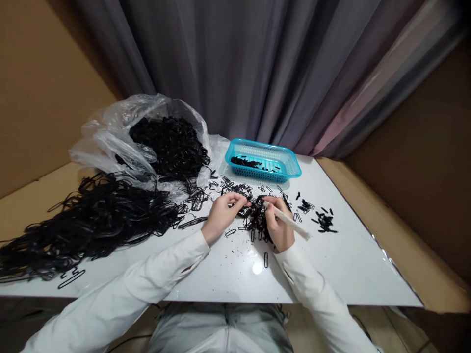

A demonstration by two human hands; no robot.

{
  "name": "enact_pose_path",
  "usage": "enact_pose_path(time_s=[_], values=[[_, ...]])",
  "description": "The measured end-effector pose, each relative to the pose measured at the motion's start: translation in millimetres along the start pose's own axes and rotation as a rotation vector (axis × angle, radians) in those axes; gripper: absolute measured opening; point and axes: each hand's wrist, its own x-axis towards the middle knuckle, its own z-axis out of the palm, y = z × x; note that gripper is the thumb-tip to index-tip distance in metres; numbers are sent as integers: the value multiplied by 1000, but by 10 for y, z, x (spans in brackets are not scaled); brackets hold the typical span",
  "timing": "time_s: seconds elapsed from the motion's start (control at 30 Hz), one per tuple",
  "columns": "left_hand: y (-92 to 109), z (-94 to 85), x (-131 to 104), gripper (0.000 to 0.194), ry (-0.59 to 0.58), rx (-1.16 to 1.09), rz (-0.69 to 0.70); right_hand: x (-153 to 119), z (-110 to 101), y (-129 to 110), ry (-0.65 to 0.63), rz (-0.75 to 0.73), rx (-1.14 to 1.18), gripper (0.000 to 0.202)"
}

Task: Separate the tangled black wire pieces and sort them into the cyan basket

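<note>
My left hand is closed in a pinch, thumb against index finger, on a small black piece at the edge of a pile of black rubber-like loops. Wrapped in my right hand is a flat, pale stick-like tool. Its tail slants out to the lower right, and its front end points at the black pieces by the left fingertips. I cannot make out the tip. Both hands are close together over the pile, on the white table.
Behind the hands stands a blue basket with small black pieces inside. To the left, a clear plastic bag bulges with black strips, and a long heap of black loops spreads before it. Short black pieces lie at right.
</note>
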Motion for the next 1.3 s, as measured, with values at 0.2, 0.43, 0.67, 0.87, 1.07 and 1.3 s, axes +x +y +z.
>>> enact_pose_path(time_s=[0.2,0.43,0.67,0.87,1.07,1.3], values=[[-22,-2,25,11,-13,-33,29,32,-17,42,-46,60,194,21],[8,32,-9,10,-99,-86,-4,23,-15,2,-112,31,328,21],[22,13,-42,21,-193,-145,-142,12,-37,-76,-109,33,353,23],[37,1,-38,23,-210,-134,-140,4,-51,-70,-111,59,313,25],[134,-18,-20,17,-148,-37,24,-21,-40,-64,-158,61,272,26],[32,21,-11,16,-60,-22,70,-21,-6,-89,-137,33,189,24]])
